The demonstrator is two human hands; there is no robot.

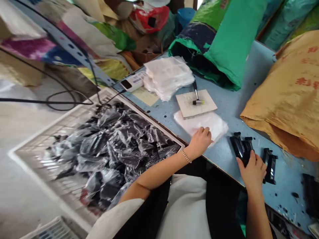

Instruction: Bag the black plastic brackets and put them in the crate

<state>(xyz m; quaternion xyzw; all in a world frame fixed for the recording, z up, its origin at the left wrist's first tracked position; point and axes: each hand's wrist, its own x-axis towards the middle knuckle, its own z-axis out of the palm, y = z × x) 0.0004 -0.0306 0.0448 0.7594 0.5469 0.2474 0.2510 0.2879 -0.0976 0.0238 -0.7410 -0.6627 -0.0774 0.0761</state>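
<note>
My left hand rests at the near edge of a stack of clear plastic bags, its fingers curled and closed on the top bag. Whether the bag is lifted from the stack I cannot tell. To the right, my right hand is closed around a pair of glossy black plastic parts, thumb on the left and fingers on the right. The parts lie side by side on the blue table; their near ends are hidden by the hand. Another black plastic part lies just right of that hand.
A white crate of bagged black parts stands at the left. Behind the bags are a small hammer on a board, more bags and a power strip. Green and brown sacks stand behind.
</note>
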